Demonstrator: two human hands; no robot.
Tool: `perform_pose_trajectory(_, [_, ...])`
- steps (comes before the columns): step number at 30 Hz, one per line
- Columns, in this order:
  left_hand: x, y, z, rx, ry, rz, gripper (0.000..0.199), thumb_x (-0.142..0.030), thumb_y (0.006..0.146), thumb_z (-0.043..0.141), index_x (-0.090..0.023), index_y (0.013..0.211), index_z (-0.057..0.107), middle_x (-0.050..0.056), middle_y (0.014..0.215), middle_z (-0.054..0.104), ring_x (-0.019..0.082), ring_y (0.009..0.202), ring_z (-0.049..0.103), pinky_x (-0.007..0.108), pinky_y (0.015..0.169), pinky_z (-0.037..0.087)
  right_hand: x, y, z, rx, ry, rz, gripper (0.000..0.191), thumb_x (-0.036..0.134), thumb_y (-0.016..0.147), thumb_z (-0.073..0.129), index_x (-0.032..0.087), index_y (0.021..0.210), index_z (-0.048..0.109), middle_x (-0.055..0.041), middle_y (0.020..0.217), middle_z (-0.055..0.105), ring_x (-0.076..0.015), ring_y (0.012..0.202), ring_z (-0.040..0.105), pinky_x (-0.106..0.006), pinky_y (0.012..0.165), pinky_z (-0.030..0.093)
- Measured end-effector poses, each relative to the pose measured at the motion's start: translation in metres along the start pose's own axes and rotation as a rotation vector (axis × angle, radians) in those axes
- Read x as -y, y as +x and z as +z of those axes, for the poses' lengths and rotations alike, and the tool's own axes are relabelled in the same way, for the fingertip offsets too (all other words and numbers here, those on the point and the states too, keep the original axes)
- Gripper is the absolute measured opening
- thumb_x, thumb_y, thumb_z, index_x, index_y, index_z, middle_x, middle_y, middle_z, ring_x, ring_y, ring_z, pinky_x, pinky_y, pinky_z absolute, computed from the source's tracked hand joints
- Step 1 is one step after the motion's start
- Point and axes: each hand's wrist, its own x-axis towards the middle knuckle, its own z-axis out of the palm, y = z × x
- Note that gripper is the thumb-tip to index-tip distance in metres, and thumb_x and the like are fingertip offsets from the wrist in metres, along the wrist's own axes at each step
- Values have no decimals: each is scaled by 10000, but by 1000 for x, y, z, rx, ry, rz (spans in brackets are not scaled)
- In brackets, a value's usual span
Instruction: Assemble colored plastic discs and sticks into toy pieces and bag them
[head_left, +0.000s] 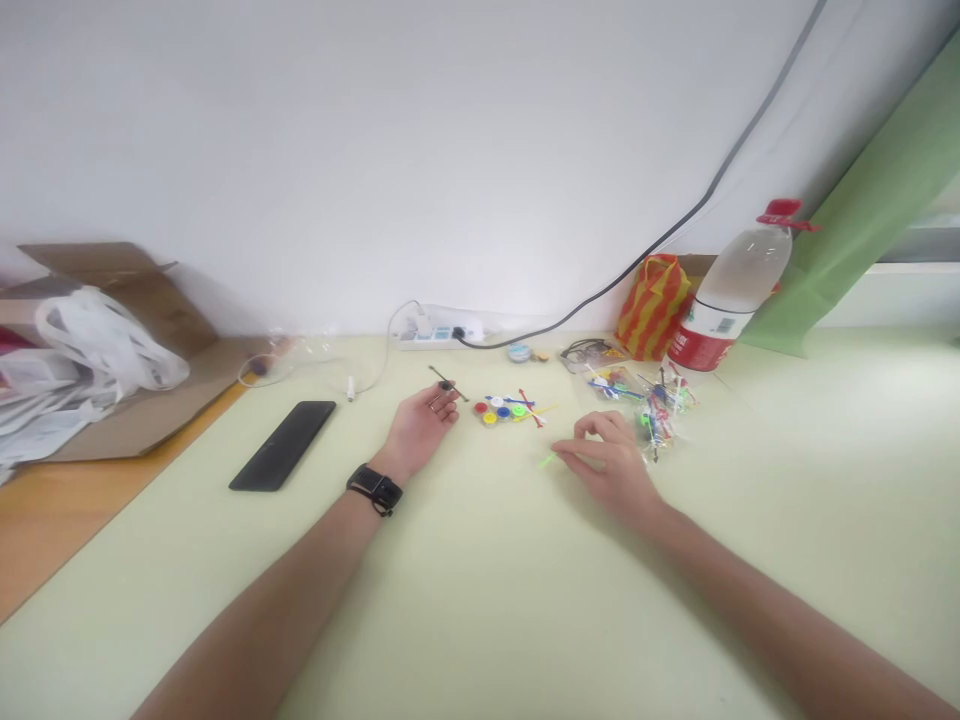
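My left hand (pixel 424 428), with a black watch at the wrist, is closed on a small black spinner (pixel 446 385) with a thin arrow-like bar through it. My right hand (pixel 607 460) pinches a thin green piece (pixel 548 460) between thumb and forefinger, low over the table. Between the hands lie several small round pieces, among them a red disc (pixel 481 408) and a yellow disc (pixel 490 419), with a red arrow (pixel 529 402) and other coloured arrows beside them. Clear bags of mixed coloured parts (pixel 660 415) lie just beyond my right hand.
A black phone-like slab (pixel 283 446) lies at the left. A power strip (pixel 439 334) with cables stands by the wall. A large bottle (pixel 731 285) and a striped bag (pixel 652 308) are at the back right, an open cardboard box (pixel 165 330) at the far left.
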Motion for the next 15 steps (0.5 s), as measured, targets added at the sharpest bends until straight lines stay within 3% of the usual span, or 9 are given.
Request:
perform_pose_trajectory(2, [0, 0, 0, -1, 2, 3, 128, -148, 911, 632, -76, 961, 726, 117, 838, 689, 151, 695, 631, 263, 647, 536, 4, 0, -3, -32, 15, 45, 195, 296, 1004, 586, 287, 971, 778, -43, 775, 682, -233, 775, 614, -455, 822, 456])
perform_pose_trajectory(4, [0, 0, -1, 4, 3, 3, 125, -151, 904, 643, -76, 963, 724, 118, 844, 691, 153, 699, 634, 266, 650, 538, 9, 0, -6, -49, 74, 92, 178, 280, 998, 566, 263, 994, 743, -32, 766, 696, -210, 706, 619, -434, 800, 479])
perform_pose_trajectory(9, [0, 0, 0, -3, -3, 9, 117, -134, 896, 634, -84, 954, 723, 121, 847, 696, 153, 698, 635, 269, 646, 540, 16, -1, -7, -2, 235, 143, 182, 270, 967, 559, 244, 1123, 648, -59, 928, 715, -226, 826, 665, -372, 766, 548])
perform_pose_trajectory(15, [0, 0, 0, -5, 0, 5, 110, -144, 895, 643, -85, 947, 720, 118, 842, 691, 155, 703, 637, 272, 648, 534, 10, 0, 1, 125, 267, 150, 206, 226, 1031, 438, 236, 1076, 639, -76, 1001, 714, -225, 918, 690, -359, 808, 554])
